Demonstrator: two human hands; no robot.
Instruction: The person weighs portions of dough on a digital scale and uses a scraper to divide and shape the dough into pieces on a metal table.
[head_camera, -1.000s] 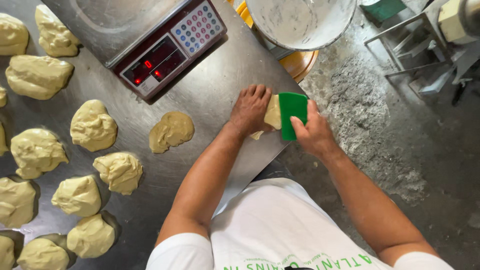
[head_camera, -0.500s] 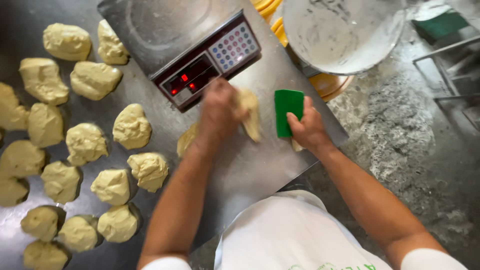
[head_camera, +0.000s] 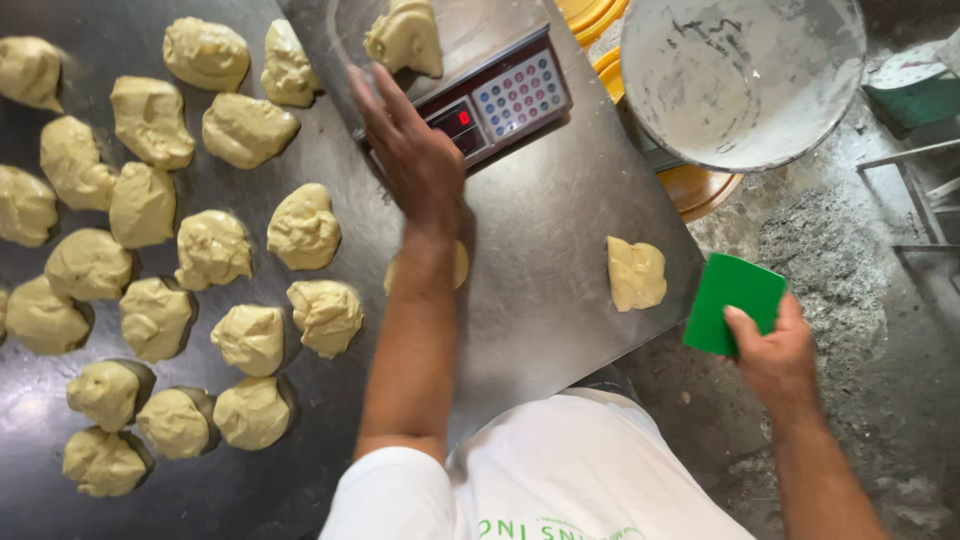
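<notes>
Over the steel worktable (head_camera: 560, 260), seen from the head camera, the left hand (head_camera: 415, 160) reaches toward the digital scale (head_camera: 480, 100), its fingers spread and empty, the palm hovering just short of the red display and the keypad. On the scale's pan (head_camera: 480, 30) sits 1 lump of pale dough (head_camera: 405, 35), apart from the fingertips. The right hand (head_camera: 770, 355) hangs beyond the table's right edge, above the flour-dusted floor, thumb and fingers pinching a green plastic scraper (head_camera: 735, 300) by its lower edge. Near that edge lies a cut piece of dough (head_camera: 635, 272), and a smaller flattened bit (head_camera: 458, 265) shows partly under the left forearm. To the left, more than 20 portioned dough lumps (head_camera: 210, 250) lie in loose rows, most just apart from one another, a few touching. A flour-coated metal bowl (head_camera: 745, 75) stands beyond the table's far right corner, above yellow tubs (head_camera: 700, 185). Judging from this, the step in hand looks like weighing a portion: the lump is on the pan and the hand is close by it. A next move would call for checking the display, then trimming with the scraper or adding from the cut piece near the edge until the weight fits, taking care not to lean on the pan.
</notes>
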